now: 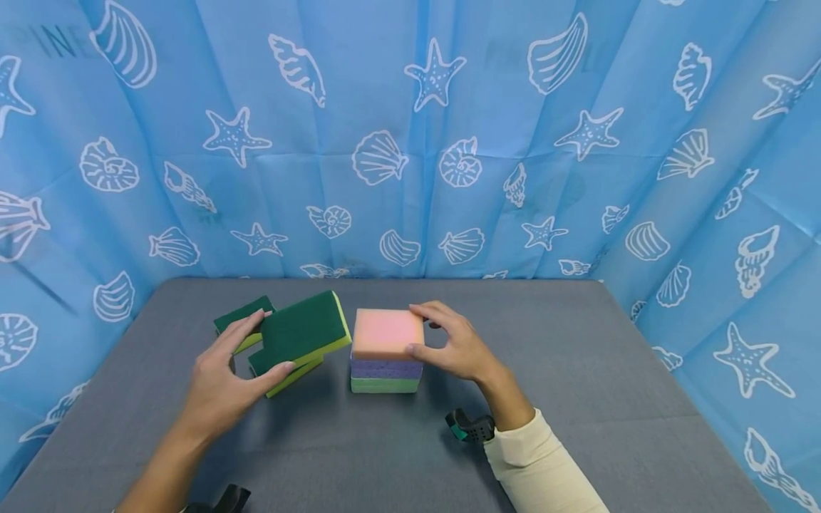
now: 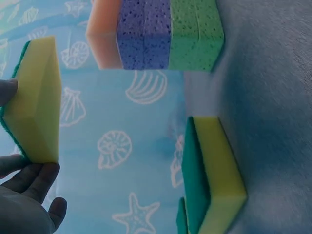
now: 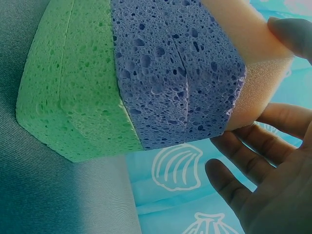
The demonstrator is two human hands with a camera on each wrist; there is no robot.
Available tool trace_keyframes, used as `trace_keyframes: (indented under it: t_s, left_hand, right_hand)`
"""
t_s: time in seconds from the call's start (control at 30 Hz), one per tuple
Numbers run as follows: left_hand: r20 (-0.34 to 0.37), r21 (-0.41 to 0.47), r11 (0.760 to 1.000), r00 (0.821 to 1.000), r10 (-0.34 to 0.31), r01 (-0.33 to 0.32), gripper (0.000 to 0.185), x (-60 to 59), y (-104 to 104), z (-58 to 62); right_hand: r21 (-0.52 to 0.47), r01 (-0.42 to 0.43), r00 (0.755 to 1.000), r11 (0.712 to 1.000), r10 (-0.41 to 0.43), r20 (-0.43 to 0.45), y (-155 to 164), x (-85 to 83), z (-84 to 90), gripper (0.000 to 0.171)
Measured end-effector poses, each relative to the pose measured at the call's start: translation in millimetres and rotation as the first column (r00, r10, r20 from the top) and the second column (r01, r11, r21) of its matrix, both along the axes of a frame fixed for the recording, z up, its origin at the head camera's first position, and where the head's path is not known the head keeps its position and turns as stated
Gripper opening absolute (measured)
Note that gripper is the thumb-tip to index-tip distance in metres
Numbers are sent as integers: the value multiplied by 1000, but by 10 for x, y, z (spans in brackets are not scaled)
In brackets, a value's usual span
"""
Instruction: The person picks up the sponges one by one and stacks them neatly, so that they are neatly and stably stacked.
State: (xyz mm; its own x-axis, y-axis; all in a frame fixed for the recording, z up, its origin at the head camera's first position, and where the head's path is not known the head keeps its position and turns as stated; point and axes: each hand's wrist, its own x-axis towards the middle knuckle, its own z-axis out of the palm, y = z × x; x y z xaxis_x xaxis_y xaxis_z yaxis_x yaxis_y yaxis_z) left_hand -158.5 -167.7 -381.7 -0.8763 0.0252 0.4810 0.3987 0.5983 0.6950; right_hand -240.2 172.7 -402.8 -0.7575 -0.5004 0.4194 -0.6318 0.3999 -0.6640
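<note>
My left hand [image 1: 221,388] grips a scouring sponge [image 1: 306,329] by its edges, thumb at the near side and fingers at the far side. Its dark green scrub face is up and the yellow foam down; the left wrist view shows it raised off the table. Below it lie two more green-and-yellow scouring sponges [image 1: 295,379] [image 2: 222,168], partly hidden by hand and sponge. With thumb and fingers, my right hand [image 1: 460,349] pinches the right end of an orange-pink sponge [image 1: 383,333]. That sponge tops a stack of porous purple sponges [image 3: 156,73] over green ones [image 3: 85,87].
A grey cloth-covered table [image 1: 545,342] bears the stack and the loose sponges. Behind and at both sides hangs a blue curtain [image 1: 410,206] with white shells and starfish. Black wrist devices [image 1: 471,426] sit at both wrists, close over the tabletop.
</note>
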Motion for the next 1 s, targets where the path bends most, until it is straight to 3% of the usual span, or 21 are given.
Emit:
trace_keyframes:
  t_s: [0.43, 1.0]
  left_hand:
    - [25, 12, 996, 996, -84, 83, 77, -192, 240, 59]
    - [26, 20, 985, 984, -175, 174, 77, -360, 454, 32]
  right_hand:
    - [11, 17, 1000, 1000, -17, 1, -8, 4, -11, 62]
    - [27, -12, 1000, 1000, 13, -8, 10, -2, 1, 66]
